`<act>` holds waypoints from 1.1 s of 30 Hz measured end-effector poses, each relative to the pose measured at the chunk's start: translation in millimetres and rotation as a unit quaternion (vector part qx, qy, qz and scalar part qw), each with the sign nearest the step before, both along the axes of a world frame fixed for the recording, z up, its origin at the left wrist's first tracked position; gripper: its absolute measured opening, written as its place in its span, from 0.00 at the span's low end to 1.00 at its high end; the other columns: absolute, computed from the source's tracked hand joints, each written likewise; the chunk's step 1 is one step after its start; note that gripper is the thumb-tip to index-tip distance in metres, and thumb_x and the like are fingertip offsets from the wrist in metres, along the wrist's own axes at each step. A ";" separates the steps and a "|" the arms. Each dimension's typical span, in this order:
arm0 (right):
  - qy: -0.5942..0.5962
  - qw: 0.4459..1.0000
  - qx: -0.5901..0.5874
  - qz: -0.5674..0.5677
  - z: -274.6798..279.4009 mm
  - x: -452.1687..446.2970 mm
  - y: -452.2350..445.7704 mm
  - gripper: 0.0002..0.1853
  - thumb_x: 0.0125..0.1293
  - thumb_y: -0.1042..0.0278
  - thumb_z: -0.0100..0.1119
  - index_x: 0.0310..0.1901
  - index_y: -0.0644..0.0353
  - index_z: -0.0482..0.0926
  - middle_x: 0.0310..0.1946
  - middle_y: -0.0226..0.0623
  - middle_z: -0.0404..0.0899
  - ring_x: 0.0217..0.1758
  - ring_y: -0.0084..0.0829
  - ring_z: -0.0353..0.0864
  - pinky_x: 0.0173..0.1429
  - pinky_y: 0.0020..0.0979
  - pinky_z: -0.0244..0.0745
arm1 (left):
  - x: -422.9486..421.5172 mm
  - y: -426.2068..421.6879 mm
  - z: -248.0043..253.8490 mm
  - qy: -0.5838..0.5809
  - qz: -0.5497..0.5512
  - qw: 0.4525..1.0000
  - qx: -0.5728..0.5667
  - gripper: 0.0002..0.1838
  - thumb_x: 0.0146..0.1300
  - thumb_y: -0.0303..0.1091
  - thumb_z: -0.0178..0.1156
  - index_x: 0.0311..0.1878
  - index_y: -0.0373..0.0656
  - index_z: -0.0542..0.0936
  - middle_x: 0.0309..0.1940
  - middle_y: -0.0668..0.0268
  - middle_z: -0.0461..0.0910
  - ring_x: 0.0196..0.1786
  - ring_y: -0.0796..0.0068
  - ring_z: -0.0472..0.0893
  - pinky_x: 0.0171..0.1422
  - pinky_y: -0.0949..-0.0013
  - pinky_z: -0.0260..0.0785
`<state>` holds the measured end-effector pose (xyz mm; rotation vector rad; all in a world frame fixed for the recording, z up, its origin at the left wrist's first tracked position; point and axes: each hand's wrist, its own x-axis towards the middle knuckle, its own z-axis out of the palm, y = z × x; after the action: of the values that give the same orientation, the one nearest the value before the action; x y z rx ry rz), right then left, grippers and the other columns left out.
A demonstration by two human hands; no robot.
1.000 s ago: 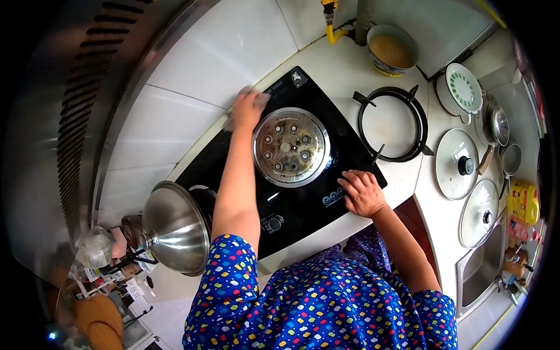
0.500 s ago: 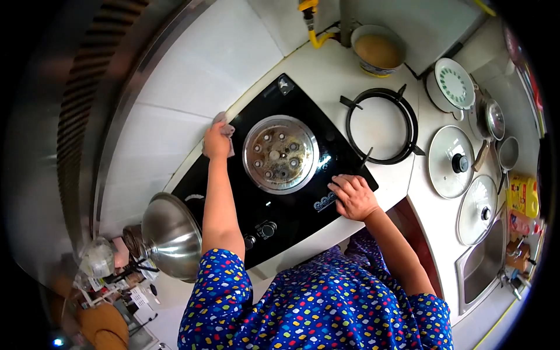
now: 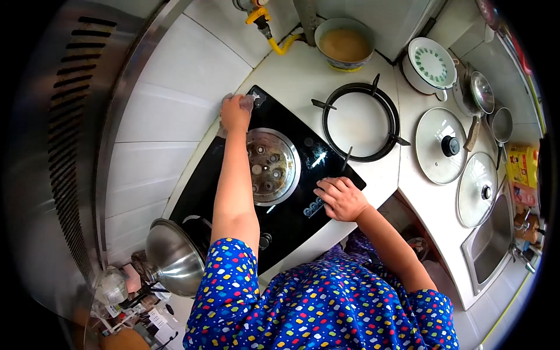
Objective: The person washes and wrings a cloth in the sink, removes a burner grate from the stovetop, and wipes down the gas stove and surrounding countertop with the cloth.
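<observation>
My left hand is closed on a greyish cloth at the back edge of the black glass gas cooktop, near its far corner. Part of the cloth hangs down beside the wrist. My left forearm passes over the cooktop and hides part of the round metal burner. On the cooktop's front edge, by the printed markings, rests my right hand, its fingers lying bent on the glass with nothing seen in them. A black pan support ring lies on the counter beyond the cooktop's right end.
A bowl of brownish liquid stands by the yellow gas hose. Two glass lids, a white enamel pot and a sink are to the right. A steel domed lid sits at the cooktop's left.
My left hand has slid with the cloth along the back edge towards the far corner. My right hand stays on the front edge. The view has shifted slightly.
</observation>
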<state>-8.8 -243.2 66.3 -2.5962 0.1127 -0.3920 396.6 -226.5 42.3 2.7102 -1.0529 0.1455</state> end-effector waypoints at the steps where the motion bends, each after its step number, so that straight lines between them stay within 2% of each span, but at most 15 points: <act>1: 0.002 1.000 -0.001 0.000 -0.4 -0.2 0.1 0.25 0.54 0.61 0.58 0.56 0.53 0.76 0.58 0.33 0.73 0.63 0.33 0.70 0.66 0.37 0.63 | 13.8 -4.0 -1.9 0.125 -0.002 0.991 -0.038 0.19 0.60 0.25 0.55 0.55 0.51 0.81 0.55 0.58 0.78 0.52 0.54 0.78 0.55 0.56 0.72; 2: 0.009 1.000 -0.001 0.001 -0.8 0.1 0.5 0.25 0.54 0.60 0.58 0.56 0.53 0.75 0.58 0.33 0.73 0.63 0.33 0.70 0.66 0.37 0.63 | 16.6 -6.3 3.5 0.248 -0.005 0.966 -0.075 0.22 0.60 0.23 0.54 0.57 0.49 0.80 0.54 0.56 0.79 0.50 0.55 0.80 0.54 0.58 0.73; 3: 0.015 1.000 -0.003 0.002 -1.4 0.8 0.5 0.25 0.54 0.60 0.57 0.56 0.53 0.75 0.58 0.32 0.73 0.63 0.33 0.70 0.66 0.37 0.63 | 14.4 -9.7 5.8 0.248 -0.006 0.966 -0.076 0.22 0.60 0.23 0.54 0.57 0.49 0.80 0.54 0.56 0.79 0.50 0.55 0.80 0.54 0.58 0.73; 5: 0.008 1.000 -0.006 -0.002 -1.7 2.2 -0.3 0.25 0.54 0.60 0.57 0.56 0.53 0.75 0.58 0.32 0.73 0.63 0.33 0.70 0.66 0.37 0.63 | 4.5 -28.3 4.7 0.427 0.019 0.858 -0.284 0.23 0.58 0.17 0.50 0.57 0.40 0.79 0.59 0.57 0.78 0.55 0.66 0.80 0.57 0.67 0.72; 7: 0.007 1.000 -0.007 -0.003 -2.4 -0.1 1.2 0.25 0.54 0.60 0.57 0.56 0.53 0.75 0.58 0.32 0.73 0.62 0.33 0.70 0.66 0.37 0.63 | -10.0 -43.6 -1.3 0.389 -0.008 0.873 -0.294 0.22 0.57 0.17 0.50 0.53 0.43 0.82 0.57 0.58 0.79 0.53 0.63 0.80 0.58 0.66 0.72; 9: 0.008 1.000 0.001 0.000 -2.9 1.7 1.0 0.25 0.54 0.60 0.57 0.56 0.53 0.75 0.57 0.32 0.73 0.63 0.33 0.70 0.67 0.38 0.62 | -19.3 -51.0 1.8 0.092 -0.137 0.978 -0.125 0.21 0.56 0.17 0.50 0.49 0.45 0.84 0.51 0.58 0.82 0.49 0.63 0.81 0.56 0.67 0.72; 10: 0.012 1.000 -0.002 -0.002 -3.1 2.4 1.6 0.25 0.54 0.61 0.57 0.56 0.53 0.75 0.57 0.32 0.72 0.63 0.32 0.69 0.67 0.37 0.62 | -24.4 -56.4 6.9 0.174 -0.128 0.969 -0.124 0.20 0.54 0.16 0.50 0.45 0.47 0.85 0.44 0.59 0.83 0.46 0.62 0.80 0.56 0.67 0.72; 13: 0.011 1.000 0.000 0.000 -2.5 2.0 1.2 0.25 0.54 0.61 0.57 0.56 0.52 0.74 0.57 0.32 0.72 0.63 0.32 0.69 0.67 0.37 0.62 | -41.5 -59.6 15.0 0.218 -0.159 0.962 -0.032 0.20 0.53 0.15 0.50 0.41 0.46 0.86 0.39 0.59 0.83 0.45 0.62 0.80 0.56 0.65 0.71; 14: 0.010 1.000 0.000 -0.002 -2.2 1.5 1.6 0.25 0.54 0.61 0.57 0.56 0.52 0.74 0.57 0.32 0.72 0.63 0.32 0.69 0.67 0.37 0.62 | -40.7 -58.7 16.0 0.260 -0.199 0.945 -0.019 0.20 0.51 0.15 0.50 0.41 0.47 0.85 0.41 0.60 0.82 0.47 0.61 0.79 0.57 0.62 0.70; 17: 0.005 1.000 0.004 0.001 -1.8 0.1 0.0 0.25 0.54 0.61 0.57 0.56 0.53 0.74 0.58 0.32 0.72 0.63 0.32 0.69 0.67 0.37 0.62 | -42.8 -38.2 21.5 0.225 -0.289 0.930 0.011 0.20 0.51 0.16 0.51 0.43 0.47 0.84 0.45 0.62 0.81 0.53 0.60 0.76 0.59 0.62 0.68; 18: 0.010 1.000 0.002 0.002 -1.5 -0.2 -0.6 0.26 0.54 0.61 0.57 0.57 0.52 0.74 0.58 0.32 0.72 0.63 0.32 0.69 0.67 0.37 0.62 | -30.6 -32.5 18.6 0.236 -0.328 0.914 -0.033 0.18 0.53 0.19 0.54 0.42 0.51 0.84 0.49 0.61 0.77 0.55 0.57 0.74 0.61 0.61 0.68; 19: 0.015 1.000 0.000 0.004 -1.4 -0.8 0.1 0.26 0.54 0.61 0.57 0.57 0.52 0.74 0.58 0.32 0.72 0.63 0.32 0.69 0.67 0.37 0.62 | -24.5 -24.4 18.8 0.236 -0.327 0.915 -0.033 0.18 0.53 0.19 0.54 0.42 0.51 0.84 0.49 0.61 0.77 0.55 0.57 0.74 0.61 0.61 0.68; 21: 0.020 1.000 0.001 0.004 -1.8 -0.6 0.2 0.26 0.53 0.60 0.58 0.57 0.51 0.74 0.58 0.32 0.72 0.63 0.32 0.69 0.67 0.37 0.62 | -16.0 -11.6 23.6 0.172 -0.173 0.969 -0.043 0.19 0.53 0.17 0.55 0.44 0.52 0.84 0.50 0.60 0.74 0.57 0.58 0.74 0.63 0.61 0.67; 25: 0.015 1.000 0.001 -0.001 -1.2 -1.7 1.8 0.26 0.53 0.60 0.57 0.57 0.51 0.74 0.58 0.31 0.72 0.62 0.32 0.69 0.67 0.37 0.62 | 9.6 8.5 19.4 0.140 -0.112 0.984 -0.006 0.19 0.50 0.17 0.60 0.45 0.49 0.83 0.49 0.61 0.73 0.54 0.57 0.75 0.61 0.59 0.70; 33: 0.020 1.000 0.000 0.005 -2.5 0.2 0.9 0.26 0.52 0.61 0.58 0.56 0.52 0.75 0.58 0.33 0.73 0.62 0.34 0.70 0.66 0.38 0.63 | -41.3 -9.1 24.0 0.203 -0.250 0.947 0.005 0.20 0.46 0.22 0.69 0.45 0.53 0.85 0.49 0.63 0.75 0.56 0.58 0.74 0.62 0.62 0.68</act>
<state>-8.6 -242.3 63.8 -2.6035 0.1129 -0.3358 355.3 -235.6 66.3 2.2392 -1.5418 -0.4820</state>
